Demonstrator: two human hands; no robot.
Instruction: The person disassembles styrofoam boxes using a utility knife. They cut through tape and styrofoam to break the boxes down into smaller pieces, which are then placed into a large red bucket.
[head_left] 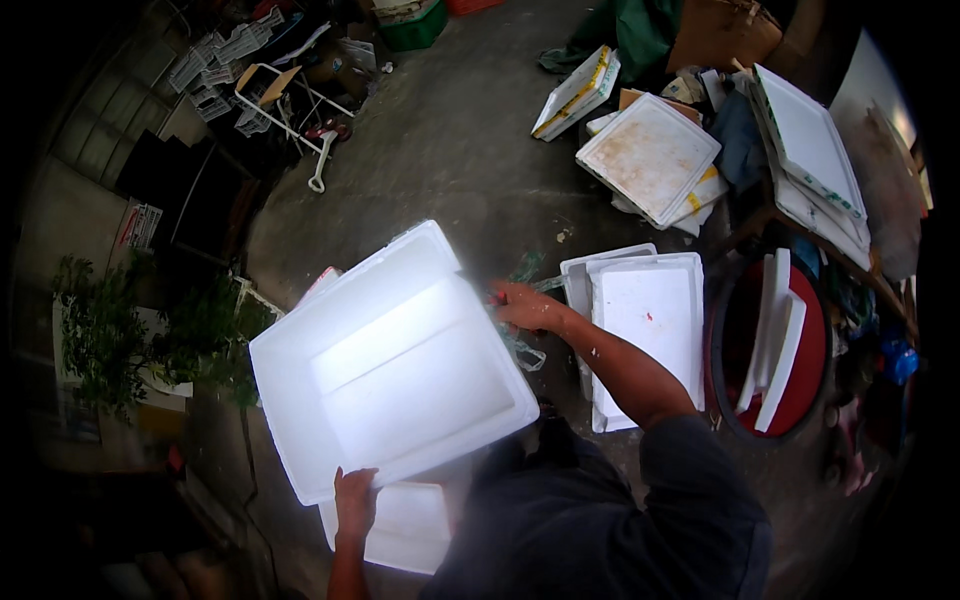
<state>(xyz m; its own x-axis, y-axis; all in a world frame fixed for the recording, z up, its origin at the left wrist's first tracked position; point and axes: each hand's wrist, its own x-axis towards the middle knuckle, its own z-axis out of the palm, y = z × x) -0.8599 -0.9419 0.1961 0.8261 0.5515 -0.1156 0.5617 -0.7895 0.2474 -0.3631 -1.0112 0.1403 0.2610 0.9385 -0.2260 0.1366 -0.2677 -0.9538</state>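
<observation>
A large white foam box (400, 360) is tilted in front of me, its hollow inside facing up toward me. My left hand (355, 500) is closed on its near rim, fingers hooked over the edge. Beside the box's right wall is my right hand (530, 306), closed, with a small bit of red showing at its fingers; what it holds is too small to tell. Crumpled clear tape (525, 352) hangs by the box's right side, below that hand. A white foam piece (410, 530) lies partly hidden under the box's near edge.
White foam lids (648, 340) are stacked right of my arm. A round red tub (800, 385) holds foam pieces. More foam boxes and lids (650, 160) pile up at the far right. A leafy plant (110, 330) stands left; a folding chair (285, 100) is far left.
</observation>
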